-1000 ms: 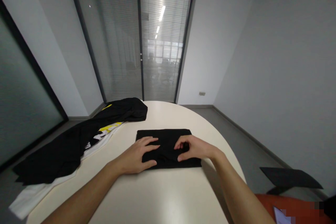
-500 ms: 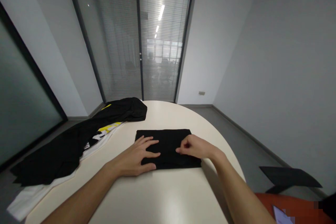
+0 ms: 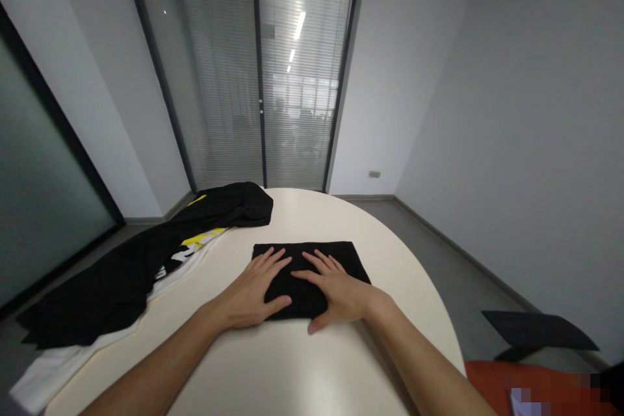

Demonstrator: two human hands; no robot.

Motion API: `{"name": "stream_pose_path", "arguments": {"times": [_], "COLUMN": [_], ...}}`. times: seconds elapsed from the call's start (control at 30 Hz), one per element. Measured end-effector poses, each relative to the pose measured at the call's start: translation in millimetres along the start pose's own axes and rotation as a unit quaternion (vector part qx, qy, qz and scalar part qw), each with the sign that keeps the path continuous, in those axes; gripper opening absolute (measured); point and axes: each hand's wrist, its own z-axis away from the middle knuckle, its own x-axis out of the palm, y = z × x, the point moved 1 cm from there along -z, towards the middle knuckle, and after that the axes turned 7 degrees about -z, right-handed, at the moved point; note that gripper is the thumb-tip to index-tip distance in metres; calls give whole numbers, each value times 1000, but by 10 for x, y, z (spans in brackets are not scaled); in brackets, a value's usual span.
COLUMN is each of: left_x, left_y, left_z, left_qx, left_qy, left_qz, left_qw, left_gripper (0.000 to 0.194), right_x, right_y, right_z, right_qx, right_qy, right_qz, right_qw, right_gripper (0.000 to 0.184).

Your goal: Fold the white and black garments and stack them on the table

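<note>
Around the middle of the table point(image 3: 263, 364) there's a black cloth point(image 3: 305, 296), laid out as a neat flat rectangle, looks folded to me. Biggest risk IMO: the hands push sideways instead of straight down and the top layer creeps off the bottom one, so the edges end up crooked. Also it's black on black, so a crease under the palms would be easy to miss.

Pose-wise, both hands are palm down with fingers spread, gripping nothing. Left hand point(image 3: 258, 289) covers the cloth's left end, thumb on it. Right hand point(image 3: 336, 289) lies across the right part, thumb poking past the near edge over bare table. Both forearms come up from the table's near side, angling inward. Can't tell how hard they're pressing.

Along the table's left edge there's a black garment point(image 3: 127, 266) on a white one point(image 3: 188, 257), and they seem to overhang a bit, so a bump could send them sliding. Right of the table is a red chair point(image 3: 487, 377); beyond its far side, a glass door point(image 3: 302, 130).
</note>
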Motion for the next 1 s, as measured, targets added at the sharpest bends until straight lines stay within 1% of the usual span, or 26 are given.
{"name": "stream_pose_path", "arguments": {"times": [0.07, 0.1, 0.17, 0.2, 0.3, 0.37, 0.43, 0.53, 0.57, 0.63, 0.7, 0.77, 0.8, 0.83, 0.87, 0.9, 0.93, 0.97, 1.0], "left_x": [-59, -83, -103, -99, -73, -76, -108, -183, -204, -224, -206, -154, -121, -87, -56, -30, -10, 5, 16], "left_y": [-76, -131, -262, -327, -467, -497, -485, -394, -340, -193, -5, 187, 270, 336, 385, 417, 435, 444, 448], "left_z": [-34, -51, -75, -82, -84, -77, -67, -47, -40, -29, -20, -14, -12, -12, -14, -18, -23, -26, -27], "left_qx": [-21, -34, -69, -84, -99, -89, -91, -125, -134, -128, -92, -43, -21, -4, 11, 26, 43, 61, 81], "left_qy": [36, 60, 93, 97, 89, 92, 99, 102, 96, 62, 7, -46, -69, -80, -74, -51, -18, 17, 40], "left_qz": [17, 20, 25, 31, 60, 55, 33, 3, 1, 29, 89, 137, 151, 156, 152, 140, 121, 98, 72], "left_qw": [999, 997, 993, 991, 989, 990, 990, 987, 986, 989, 992, 989, 986, 985, 986, 988, 992, 993, 993], "left_gripper": [51, 48, 51, 53, 58, 55, 50, 49, 50, 49, 46, 41, 39, 37, 35, 31, 27, 26, 32], "right_x": [-23, -35, -56, -61, -52, -42, -60, -174, -232, -355, -458, -518, -529, -529, -519, -500, -473, -444, -414], "right_y": [-53, -83, -136, -157, -196, -201, -178, -51, 21, 195, 375, 528, 589, 640, 683, 718, 745, 768, 787], "right_z": [10, 18, 36, 46, 70, 77, 85, 111, 126, 166, 207, 234, 239, 237, 229, 213, 192, 164, 134], "right_qx": [1, 3, 11, 15, 27, 31, 37, 53, 62, 82, 100, 126, 155, 198, 252, 307, 352, 380, 395], "right_qy": [-4, -7, -15, -19, -22, -21, -14, 24, 46, 101, 159, 214, 240, 263, 278, 280, 270, 254, 235], "right_qz": [7, 13, 32, 44, 74, 87, 99, 123, 133, 150, 154, 129, 106, 83, 62, 45, 32, 19, 8], "right_qw": [1000, 1000, 999, 999, 997, 996, 994, 991, 988, 980, 970, 960, 952, 941, 925, 908, 896, 889, 888], "right_gripper": [90, 82, 68, 65, 67, 68, 62, 51, 50, 54, 56, 52, 46, 38, 31, 35, 48, 62, 72]}}
